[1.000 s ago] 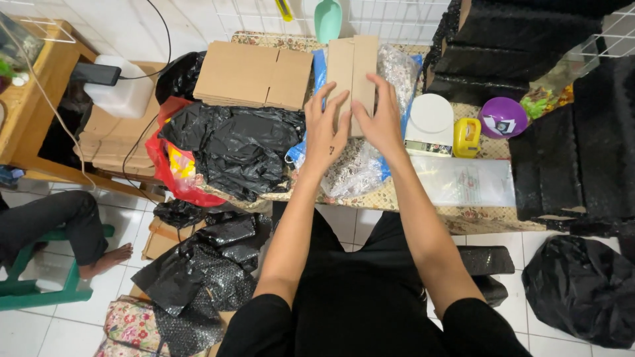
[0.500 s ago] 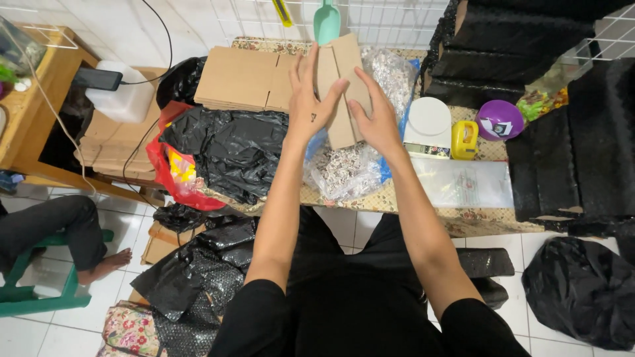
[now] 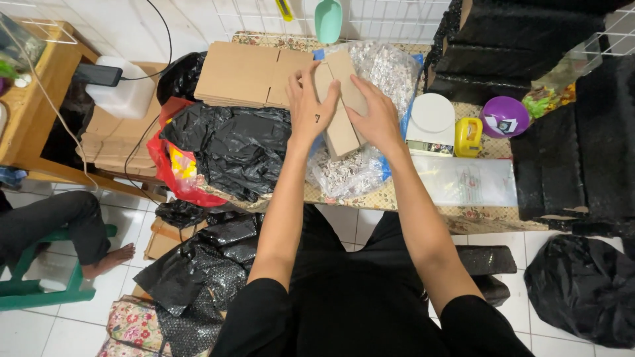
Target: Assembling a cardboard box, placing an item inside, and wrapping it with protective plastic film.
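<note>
A folded brown cardboard box piece is held upright-tilted between both hands above the table. My left hand grips its left side, with fingers raised along the edge. My right hand presses on its right side. Under the hands lies a clear plastic bag of small pale pieces. A stack of flat cardboard sheets lies just left of the hands.
Black plastic bags and a red bag cover the table's left. A white scale, yellow tape dispenser, purple bowl and clear bags lie right. Another person's leg rests on a green stool at left.
Both hands have lifted the cardboard piece off the stack and turned it, folding it into a narrower shape between the palms.
</note>
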